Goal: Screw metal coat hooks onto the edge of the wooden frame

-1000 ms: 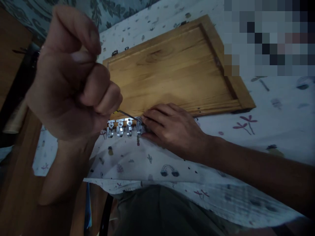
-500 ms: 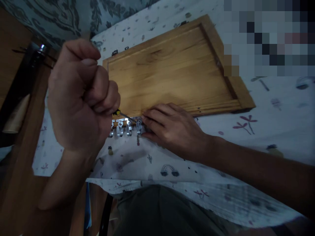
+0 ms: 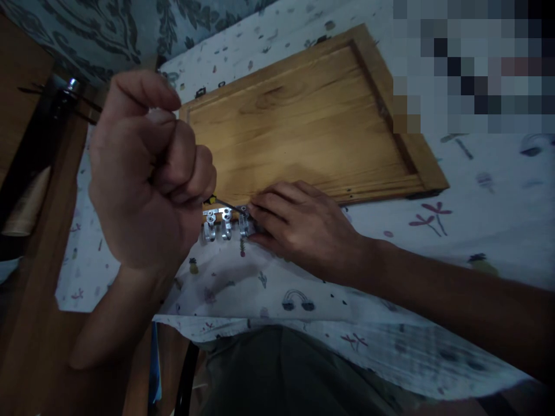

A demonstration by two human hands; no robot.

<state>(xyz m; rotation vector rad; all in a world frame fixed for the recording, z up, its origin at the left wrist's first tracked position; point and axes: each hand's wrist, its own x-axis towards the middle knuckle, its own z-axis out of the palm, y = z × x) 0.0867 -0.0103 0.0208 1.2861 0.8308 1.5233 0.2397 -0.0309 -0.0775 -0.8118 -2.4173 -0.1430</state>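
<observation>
My left hand (image 3: 150,167) is raised in a fist around a screwdriver (image 3: 228,204). Part of the yellow-and-black handle and the thin metal shaft show past the fist; the rest is hidden. The shaft slants down to the right, its tip at the metal hook rack (image 3: 226,224). Several silver hooks of this rack lie along the near edge of a wooden panel (image 3: 286,127). My right hand (image 3: 299,222) grips the right end of the rack, fingers on the panel's edge and thumb below, covering that end.
A white cloth with small printed pictures (image 3: 269,277) covers the table under the panel. At the left are a black object (image 3: 39,133) and a light tube-like item (image 3: 26,205) on brown wood. A patterned curtain (image 3: 108,34) hangs behind. The upper right is pixelated.
My left fist has shifted slightly right and turned a little, along with the screwdriver handle, now covering the leftmost visible hook. My right hand and the panel stay in place.
</observation>
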